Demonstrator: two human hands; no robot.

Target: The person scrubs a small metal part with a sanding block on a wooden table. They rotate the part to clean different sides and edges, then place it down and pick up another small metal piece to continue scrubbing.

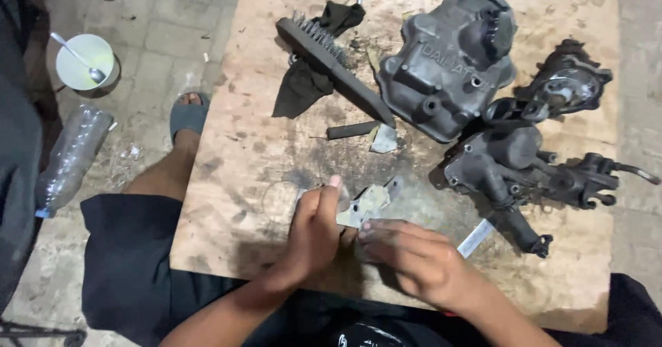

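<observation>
A flat grey gasket piece (369, 204) lies on the near middle of the plywood board (227, 181). The left hand (314, 237) grips its left edge, thumb up and fingers curled round it. The right hand (414, 257) rests just beside, fingers flat, pressing on the piece's near edge; the two hands are close together. A white strip (476, 238) shows right of the right hand. Further back: a short dark tube (353, 130), a wire brush (331, 61) over a black rag (303, 85), an engine cover (448, 61), and a cluster of dark castings (531, 164). Off the board to the left: a plastic bottle (69, 157) and a white cup (84, 61).
</observation>
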